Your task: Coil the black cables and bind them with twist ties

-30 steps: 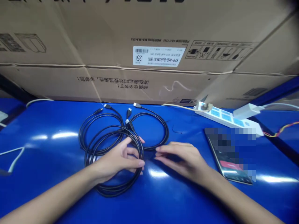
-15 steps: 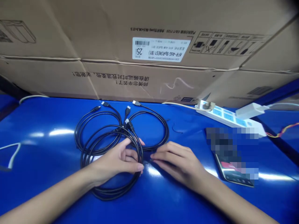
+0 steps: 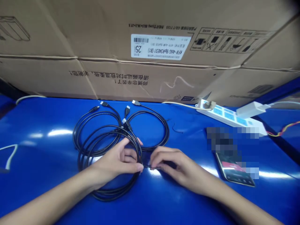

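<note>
Several coiled black cables point(image 3: 98, 131) lie in overlapping loops on the blue table top point(image 3: 42, 175), with their plug ends pointing toward the far edge. One black plug point(image 3: 127, 125) sits on top where the loops cross. My left hand point(image 3: 114, 164) curls around the front coil, its fingers gathering the strands. Close beside it, my right hand point(image 3: 171, 165) reaches in with bent fingers. Its fingertips pinch a thin black strand point(image 3: 146, 165), though they partly hide it.
A large cardboard box point(image 3: 145, 75) stands along the far edge. To the right lie a white power strip point(image 3: 225, 117) with a white plug and adapter, plus a phone point(image 3: 234, 170) partly blurred. A white cable point(image 3: 10, 157) lies at the left.
My right hand has slid left toward my left hand, and its fingers have curled in on the strand. The view has shifted slightly, while my left hand keeps its hold on the coil.
</note>
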The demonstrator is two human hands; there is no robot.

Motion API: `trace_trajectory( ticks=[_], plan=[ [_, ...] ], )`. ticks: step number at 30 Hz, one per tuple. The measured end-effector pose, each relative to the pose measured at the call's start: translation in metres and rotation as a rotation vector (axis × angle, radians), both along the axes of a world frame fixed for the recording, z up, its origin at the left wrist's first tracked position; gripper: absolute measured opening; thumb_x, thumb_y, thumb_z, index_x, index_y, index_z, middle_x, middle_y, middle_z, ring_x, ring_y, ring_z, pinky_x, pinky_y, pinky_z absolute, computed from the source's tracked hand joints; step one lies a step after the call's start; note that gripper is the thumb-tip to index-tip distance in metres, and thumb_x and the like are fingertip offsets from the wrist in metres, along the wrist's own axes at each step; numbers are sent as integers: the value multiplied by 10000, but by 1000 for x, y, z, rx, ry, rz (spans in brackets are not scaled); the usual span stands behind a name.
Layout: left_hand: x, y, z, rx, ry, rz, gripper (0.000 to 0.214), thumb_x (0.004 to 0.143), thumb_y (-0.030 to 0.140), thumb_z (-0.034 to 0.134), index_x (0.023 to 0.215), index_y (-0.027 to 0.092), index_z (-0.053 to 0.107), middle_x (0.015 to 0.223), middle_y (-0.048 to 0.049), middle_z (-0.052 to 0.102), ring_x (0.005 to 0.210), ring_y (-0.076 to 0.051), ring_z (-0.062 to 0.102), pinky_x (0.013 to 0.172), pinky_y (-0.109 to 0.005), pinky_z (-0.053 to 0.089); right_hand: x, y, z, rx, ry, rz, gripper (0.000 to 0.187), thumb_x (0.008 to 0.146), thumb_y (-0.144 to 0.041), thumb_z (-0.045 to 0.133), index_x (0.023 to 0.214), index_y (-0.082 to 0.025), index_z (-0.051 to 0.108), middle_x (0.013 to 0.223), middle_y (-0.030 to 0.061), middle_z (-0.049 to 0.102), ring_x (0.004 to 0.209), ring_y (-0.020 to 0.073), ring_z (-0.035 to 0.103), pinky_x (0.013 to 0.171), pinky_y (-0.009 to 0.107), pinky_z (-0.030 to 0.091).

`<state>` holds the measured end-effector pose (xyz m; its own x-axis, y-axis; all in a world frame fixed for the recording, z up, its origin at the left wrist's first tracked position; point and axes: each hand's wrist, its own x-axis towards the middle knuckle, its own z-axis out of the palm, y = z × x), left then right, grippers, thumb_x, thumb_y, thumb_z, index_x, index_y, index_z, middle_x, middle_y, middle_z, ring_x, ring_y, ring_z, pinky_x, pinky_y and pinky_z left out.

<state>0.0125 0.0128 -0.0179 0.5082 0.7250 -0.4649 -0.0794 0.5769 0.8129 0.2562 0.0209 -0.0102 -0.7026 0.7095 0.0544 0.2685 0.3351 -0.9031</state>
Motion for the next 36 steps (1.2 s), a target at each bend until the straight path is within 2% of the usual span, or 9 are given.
trace_trajectory(
  ticks=[4,12,20,22,25,29,32,34,36],
  plan=[
    [0,0,2,-17,-10,-25,675,734,216,860,1286,218,472,814,12,680,758,-147,675,752,-282,453,2,-2,-9,275,56,-1,185,1023,-141,576,964,-209,738,956,43,718,888,154,668,800,267,524],
    [1,-1,3,-29,5,-50,671,712,208,863,1271,224,492,790,44,640,718,-123,637,707,-262,430,5,-4,-10,691,-7,-47,181,1014,-282,641,1167,-251,731,938,32,710,779,141,681,655,258,512],
    [3,-8,-10,61,56,-21,663,709,254,871,1233,215,466,827,31,628,708,-119,604,686,-274,447,5,-4,-11,761,-11,-4,186,1005,-361,646,1052,-213,749,893,53,718,755,165,693,652,286,501],
    [4,-9,-12,74,60,-12,648,710,259,873,1228,216,485,820,29,624,717,-121,593,681,-271,449,2,-6,-9,679,6,-21,166,998,-337,659,1018,-200,750,884,55,717,756,164,692,657,284,505],
    [5,-10,-11,86,48,-9,679,708,249,876,1263,225,486,814,32,624,720,-115,583,678,-260,444,-4,-10,-4,359,71,-83,138,989,-287,659,942,-190,745,864,46,706,762,152,673,687,268,524],
    [6,-10,-9,95,39,-16,672,697,244,876,1251,238,495,819,36,625,726,-117,581,687,-264,439,-13,-12,-2,-298,122,-183,304,952,-416,684,766,-177,673,732,18,654,627,131,611,566,234,515],
    [6,-9,-9,96,52,-23,653,698,245,869,1239,238,503,844,21,637,768,-138,594,728,-292,449,-16,-11,-7,-800,189,-179,394,905,-539,701,790,-169,627,613,-26,591,456,88,529,369,158,387],
    [6,-8,-9,97,46,-17,646,698,243,867,1231,234,502,859,8,645,789,-147,602,737,-299,449,-16,-10,-11,-831,244,-215,364,902,-532,710,907,-176,633,652,-32,598,454,89,550,339,142,367],
    [6,-6,-8,95,28,-5,641,703,232,861,1227,228,493,854,10,647,762,-135,596,716,-286,439,-14,-10,-12,-560,296,-328,302,917,-471,718,1040,-209,631,777,-11,637,540,108,614,379,159,436]
  ],
)
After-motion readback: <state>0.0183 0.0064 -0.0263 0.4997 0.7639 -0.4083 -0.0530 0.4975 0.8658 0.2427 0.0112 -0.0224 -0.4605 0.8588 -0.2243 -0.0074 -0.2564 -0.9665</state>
